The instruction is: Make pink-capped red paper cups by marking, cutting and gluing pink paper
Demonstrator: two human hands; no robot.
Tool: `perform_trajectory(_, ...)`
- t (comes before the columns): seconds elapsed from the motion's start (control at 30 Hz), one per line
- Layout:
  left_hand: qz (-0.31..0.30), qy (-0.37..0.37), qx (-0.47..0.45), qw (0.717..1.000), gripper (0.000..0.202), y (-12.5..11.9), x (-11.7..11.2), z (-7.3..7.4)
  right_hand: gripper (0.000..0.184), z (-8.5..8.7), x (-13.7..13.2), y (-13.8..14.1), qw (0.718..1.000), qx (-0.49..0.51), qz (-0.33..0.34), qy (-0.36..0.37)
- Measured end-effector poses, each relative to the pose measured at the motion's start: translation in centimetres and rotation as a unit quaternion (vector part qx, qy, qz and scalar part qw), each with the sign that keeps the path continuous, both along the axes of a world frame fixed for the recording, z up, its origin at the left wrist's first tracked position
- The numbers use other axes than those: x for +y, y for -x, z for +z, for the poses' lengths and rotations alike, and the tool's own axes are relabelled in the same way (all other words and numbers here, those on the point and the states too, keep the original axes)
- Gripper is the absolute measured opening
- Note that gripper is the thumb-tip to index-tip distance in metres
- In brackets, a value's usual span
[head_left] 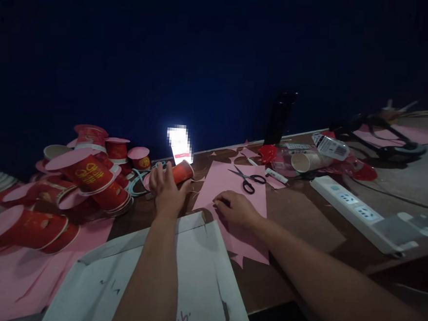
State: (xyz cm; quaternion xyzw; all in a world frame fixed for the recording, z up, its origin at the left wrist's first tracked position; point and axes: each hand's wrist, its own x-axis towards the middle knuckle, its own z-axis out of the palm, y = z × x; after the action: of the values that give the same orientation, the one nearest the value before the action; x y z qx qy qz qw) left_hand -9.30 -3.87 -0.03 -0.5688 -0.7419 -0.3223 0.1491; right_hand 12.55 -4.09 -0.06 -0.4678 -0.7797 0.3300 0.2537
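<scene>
My left hand (pixel 166 191) is closed around a red paper cup (pixel 183 172) that lies on its side, its rim to the right. Pink paper shows at the cup's other end by my fingers. My right hand (pixel 237 208) rests over a pink paper sheet (pixel 212 180), fingers curled and thumb near the index finger; whether anything is between them I cannot make out. Black-handled scissors (pixel 248 181) lie partly opened on the same sheet, beyond my right hand. Under my left forearm is a white cardboard piece (pixel 199 272) with handwriting.
Red cups with pink discs (pixel 92 171) are heaped at the left on pink sheets. A lit phone (pixel 179 143) stands at the back. On the right are a white power strip (pixel 350 209), bagged paper cups (pixel 307 162), a glue tube (pixel 277 175) and a dark bottle (pixel 280 118).
</scene>
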Motion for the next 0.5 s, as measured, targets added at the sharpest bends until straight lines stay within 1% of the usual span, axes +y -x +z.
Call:
perform_trajectory(0.03,-0.005,0.025,0.019,0.999,0.076,-0.3,0.1,0.0,0.022,0.1,0.0,0.0,1.000,-0.004,0.000,0.001)
perform_trajectory(0.1,0.001,0.062,0.050,0.997,0.074,-0.8,0.3,-0.1,0.021,0.1,0.0,0.1,1.000,-0.013,0.001,-0.001)
perform_trajectory(0.17,0.014,0.076,0.070,0.995,0.071,-1.2,0.5,0.0,0.022,0.2,0.0,0.1,1.000,-0.017,0.004,-0.002)
perform_trajectory(0.27,0.032,0.080,0.072,0.994,0.065,-1.5,1.0,0.2,0.024,0.2,0.0,0.2,1.000,-0.027,0.012,-0.006)
perform_trajectory(0.33,0.038,0.073,0.066,0.994,0.056,-1.6,1.3,0.4,0.025,0.3,0.0,0.2,0.999,-0.049,0.013,-0.018)
perform_trajectory(0.43,0.030,0.059,0.067,0.996,0.050,-1.7,1.8,0.8,0.027,0.3,0.1,0.4,0.997,-0.078,0.009,-0.028)
perform_trajectory(0.5,0.019,0.064,0.082,0.994,0.050,-1.6,2.0,1.0,0.027,0.3,0.1,0.4,0.995,-0.089,0.010,-0.033)
